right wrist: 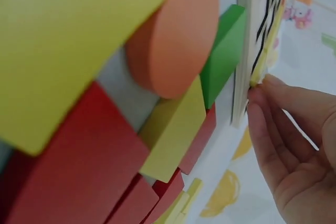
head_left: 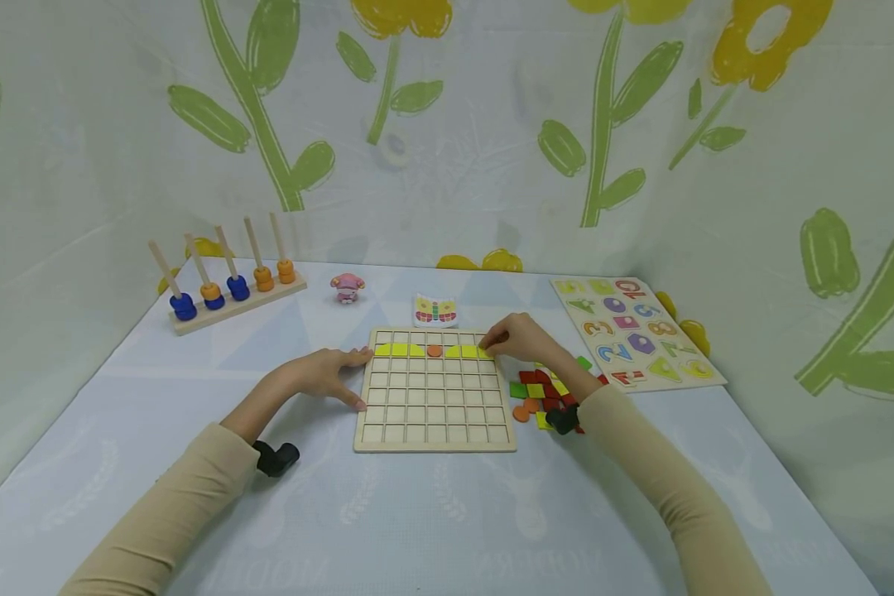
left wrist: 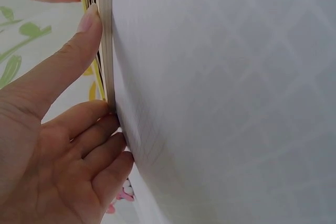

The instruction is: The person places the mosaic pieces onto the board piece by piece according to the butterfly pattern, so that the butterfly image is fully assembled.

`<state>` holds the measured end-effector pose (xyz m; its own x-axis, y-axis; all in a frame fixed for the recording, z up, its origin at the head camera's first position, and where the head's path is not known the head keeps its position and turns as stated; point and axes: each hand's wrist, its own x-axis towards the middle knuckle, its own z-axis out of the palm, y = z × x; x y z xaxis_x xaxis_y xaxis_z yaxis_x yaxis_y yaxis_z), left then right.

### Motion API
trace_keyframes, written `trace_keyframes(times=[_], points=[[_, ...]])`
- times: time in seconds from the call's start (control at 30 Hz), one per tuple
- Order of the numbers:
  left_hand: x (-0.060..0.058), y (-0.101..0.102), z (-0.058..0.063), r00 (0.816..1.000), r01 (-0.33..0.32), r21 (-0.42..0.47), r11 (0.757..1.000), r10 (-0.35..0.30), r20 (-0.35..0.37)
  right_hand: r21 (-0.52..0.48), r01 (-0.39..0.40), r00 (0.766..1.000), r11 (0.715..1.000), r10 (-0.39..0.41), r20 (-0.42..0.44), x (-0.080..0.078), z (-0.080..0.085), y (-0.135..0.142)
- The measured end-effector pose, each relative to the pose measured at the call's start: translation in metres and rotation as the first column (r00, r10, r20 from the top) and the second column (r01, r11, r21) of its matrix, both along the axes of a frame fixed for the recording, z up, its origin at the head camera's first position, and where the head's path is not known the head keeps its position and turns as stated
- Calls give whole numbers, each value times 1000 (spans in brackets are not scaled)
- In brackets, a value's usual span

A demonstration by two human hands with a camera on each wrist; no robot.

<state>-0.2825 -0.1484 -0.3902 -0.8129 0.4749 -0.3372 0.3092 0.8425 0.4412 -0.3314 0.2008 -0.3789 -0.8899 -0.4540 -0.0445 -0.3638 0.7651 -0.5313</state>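
A wooden grid board (head_left: pixel 435 406) lies flat on the table, with yellow tiles (head_left: pixel 400 350) and one orange round tile (head_left: pixel 435 351) along its second row from the back. My left hand (head_left: pixel 320 374) touches the board's left edge, thumb and fingers spread apart; in the left wrist view its thumb (left wrist: pixel 79 45) rests against the rim. At the right end of that row, my right hand (head_left: pixel 521 338) pinches a yellow tile (right wrist: pixel 255 80) between thumb and fingers, right at the board's rim. The tile's outline is mostly hidden by the fingertips.
Loose red, green, yellow and orange tiles (head_left: pixel 535 391) lie right of the board, under the right forearm. Behind the board is a butterfly pattern card (head_left: pixel 435 311). A number puzzle (head_left: pixel 641 335) lies far right; a pink figurine (head_left: pixel 347 286) and a bead-peg stand (head_left: pixel 238 308) stand back left.
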Motion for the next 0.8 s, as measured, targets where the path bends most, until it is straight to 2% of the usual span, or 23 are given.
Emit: trace_keyframes(times=[0.23, 0.4, 0.7, 0.8], points=[[0, 0, 0, 1000, 1, 0, 1000, -1, 0, -14, -68, 995, 998, 67, -73, 10, 3, 10], [0, 0, 0, 1000, -3, 3, 1000, 3, 7, -16, -48, 993, 999, 46, -108, 22, 8, 20], [0, -1, 0, 1000, -2, 5, 1000, 2, -2, 9, -27, 997, 1000, 27, -67, 51, 13, 40], [0, -1, -1, 1000, -2, 4, 1000, 2, -1, 40, -42, 997, 998, 45, -70, 59, 12, 47]])
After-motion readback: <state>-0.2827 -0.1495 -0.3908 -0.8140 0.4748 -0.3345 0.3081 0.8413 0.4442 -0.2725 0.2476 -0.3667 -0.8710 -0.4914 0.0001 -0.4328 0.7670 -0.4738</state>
